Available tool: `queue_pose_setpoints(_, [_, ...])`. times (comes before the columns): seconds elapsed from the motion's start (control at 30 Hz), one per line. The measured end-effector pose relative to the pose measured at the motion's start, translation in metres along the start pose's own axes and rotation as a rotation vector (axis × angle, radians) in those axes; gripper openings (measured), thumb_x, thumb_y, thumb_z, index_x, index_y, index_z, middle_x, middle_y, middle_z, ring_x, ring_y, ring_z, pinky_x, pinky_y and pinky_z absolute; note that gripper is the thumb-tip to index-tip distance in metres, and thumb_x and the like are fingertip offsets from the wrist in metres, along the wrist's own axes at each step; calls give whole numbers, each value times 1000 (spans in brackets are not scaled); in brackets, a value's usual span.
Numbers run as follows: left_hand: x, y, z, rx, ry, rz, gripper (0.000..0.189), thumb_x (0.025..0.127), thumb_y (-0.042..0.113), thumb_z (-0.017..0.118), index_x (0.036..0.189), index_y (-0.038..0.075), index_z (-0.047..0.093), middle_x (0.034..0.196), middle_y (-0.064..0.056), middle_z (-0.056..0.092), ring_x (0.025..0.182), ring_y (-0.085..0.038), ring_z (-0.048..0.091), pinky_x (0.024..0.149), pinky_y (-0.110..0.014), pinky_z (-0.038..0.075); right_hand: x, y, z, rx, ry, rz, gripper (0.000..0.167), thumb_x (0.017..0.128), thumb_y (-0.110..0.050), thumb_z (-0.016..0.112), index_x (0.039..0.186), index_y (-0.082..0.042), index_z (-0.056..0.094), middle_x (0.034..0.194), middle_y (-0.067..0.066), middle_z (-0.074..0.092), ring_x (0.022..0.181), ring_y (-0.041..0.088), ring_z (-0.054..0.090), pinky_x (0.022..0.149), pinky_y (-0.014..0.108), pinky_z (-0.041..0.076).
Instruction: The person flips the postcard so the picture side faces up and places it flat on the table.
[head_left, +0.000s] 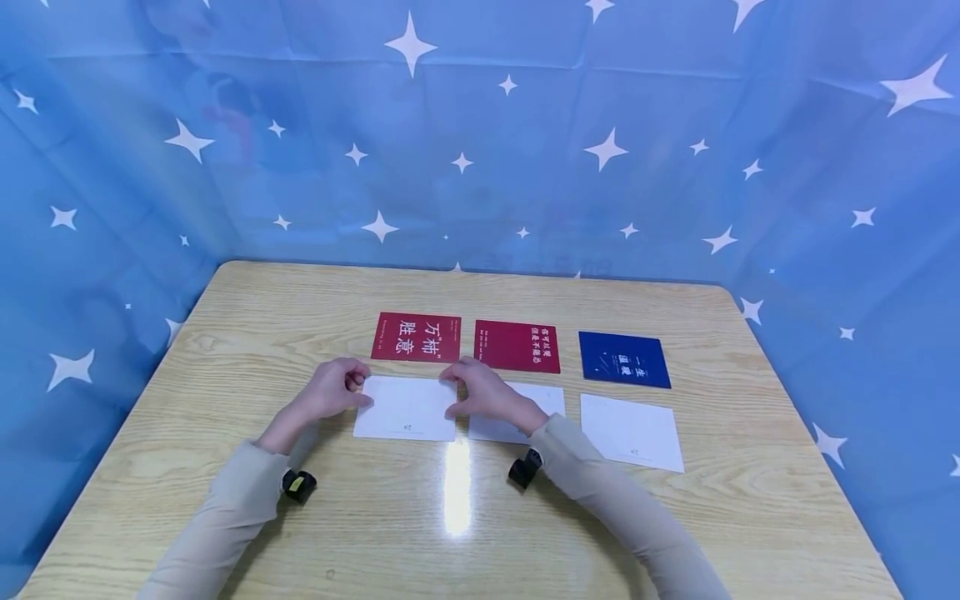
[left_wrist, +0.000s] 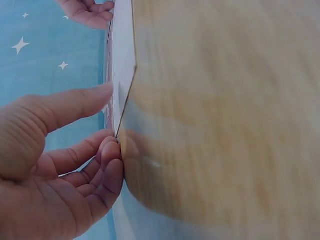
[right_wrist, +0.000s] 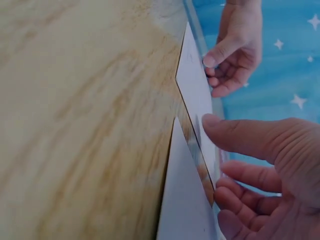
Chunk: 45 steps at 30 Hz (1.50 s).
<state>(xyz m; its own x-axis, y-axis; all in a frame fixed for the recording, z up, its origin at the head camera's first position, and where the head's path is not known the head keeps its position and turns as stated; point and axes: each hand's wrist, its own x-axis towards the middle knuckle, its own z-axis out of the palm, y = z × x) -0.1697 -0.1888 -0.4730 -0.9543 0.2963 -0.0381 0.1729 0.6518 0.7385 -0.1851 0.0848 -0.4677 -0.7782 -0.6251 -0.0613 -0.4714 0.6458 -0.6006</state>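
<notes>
A blank-looking white card point(head_left: 408, 408) lies flat on the table, in the near row at the left. My left hand point(head_left: 339, 388) is at its left edge, with the thumb over the card and loosely bent fingers at the corner. At the right edge is my right hand point(head_left: 486, 390), thumb and fingers spread apart. The right wrist view shows the right thumb point(right_wrist: 235, 131) near the card's edge, the other fingers past it. Partly beneath the right hand and wrist lies a second white card point(head_left: 543, 400). Neither hand lifts a card.
Behind the white cards lie a red card point(head_left: 401, 337) with large white characters, another red card point(head_left: 517, 348) and a blue card point(head_left: 624, 360). A third white card point(head_left: 632, 432) sits at the right. Blue star-patterned cloth point(head_left: 480, 192) surrounds the wooden table point(head_left: 375, 533).
</notes>
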Motion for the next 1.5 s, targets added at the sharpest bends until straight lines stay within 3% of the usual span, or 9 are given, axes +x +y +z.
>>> queue_pose_setpoints(0.47, [8,7,-1,119,-78,32,38,63,1,79,90,-3,52,79,-9,50,72,-20,45,65,-29,40,13,-16,-5,-130,-118,136,47,67,-20,85,103,-3,59,98,4,57,92,18,49,80,29,44])
queue_pose_setpoints(0.57, [8,9,-1,111,-86,18,40,62,0,79,89,-1,49,77,-8,50,70,-19,45,64,-29,40,15,-16,-6,-175,-129,147,46,66,-22,86,100,-4,60,96,3,57,90,16,48,78,28,44])
queue_pose_setpoints(0.7, [7,10,-1,75,-84,14,42,63,-3,77,89,0,45,73,-8,49,65,-18,44,61,-29,39,13,-17,-6,-184,-127,142,41,67,-23,85,95,-7,60,88,1,57,77,15,48,67,26,43])
queue_pose_setpoints(0.83, [3,9,-4,-7,-98,-14,39,67,-3,75,94,-2,47,74,-7,49,66,-17,45,60,-27,40,9,-11,-5,-86,-100,109,28,72,-21,82,83,-9,58,71,-1,54,61,12,44,55,23,37])
queue_pose_setpoints(1.03, [-3,9,-14,-95,-118,-33,22,77,2,71,90,-3,54,78,-7,55,67,-18,48,56,-27,43,5,-1,-13,177,-43,53,25,79,-14,75,73,-8,52,56,-2,51,48,8,41,49,20,32])
queue_pose_setpoints(1.27, [-5,11,-19,-109,-62,38,16,82,1,68,92,-3,56,82,-10,62,69,-18,53,56,-25,44,3,1,-18,306,-3,28,15,85,-9,69,84,-3,55,64,7,65,58,16,65,54,22,37])
queue_pose_setpoints(1.4, [-6,14,-21,-107,-10,43,11,83,1,67,87,0,56,78,-8,60,66,-17,51,56,-24,44,-1,-2,-22,342,24,1,17,85,-8,68,80,-3,53,66,7,66,62,16,67,59,22,41])
queue_pose_setpoints(1.5, [-6,17,-21,-176,2,38,9,84,-2,64,86,-2,55,76,-9,59,63,-16,53,57,-27,51,-4,-2,-25,372,54,-22,18,85,-7,68,77,-2,53,67,7,66,63,16,67,63,23,47])
